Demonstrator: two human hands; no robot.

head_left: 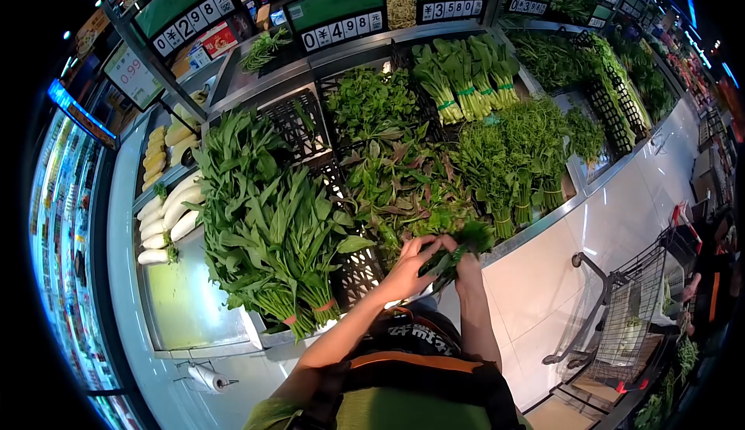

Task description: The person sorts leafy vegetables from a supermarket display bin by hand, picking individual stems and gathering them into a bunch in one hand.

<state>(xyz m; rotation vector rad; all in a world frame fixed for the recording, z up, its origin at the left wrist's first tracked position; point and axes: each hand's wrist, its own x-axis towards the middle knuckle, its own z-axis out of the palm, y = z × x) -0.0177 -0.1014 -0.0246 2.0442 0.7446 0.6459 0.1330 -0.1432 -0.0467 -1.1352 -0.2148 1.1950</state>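
Observation:
Close to my body, at the front edge of the vegetable display, I have a small bunch of dark green leafy greens (475,236). My right hand (464,261) is closed round the bunch. From the other side my left hand (411,268) meets it, its fingers bent against the greens; part of the grip is hidden. Just beyond both hands lie loose purple-green leafy vegetables (396,182). Bundles of long-leafed greens (279,228), banded at the stems, are left of my left hand. Tied bunches of fine-leafed herbs (512,154) stand beyond my right hand.
White radishes (182,201) lie at the left. Banded bok choy-like greens (466,77) sit toward the back. Price signs (337,22) hang above the display. A wire shopping cart (628,306) stands on the tiled floor at right. A plastic-bag roll (209,378) hangs from the display's front.

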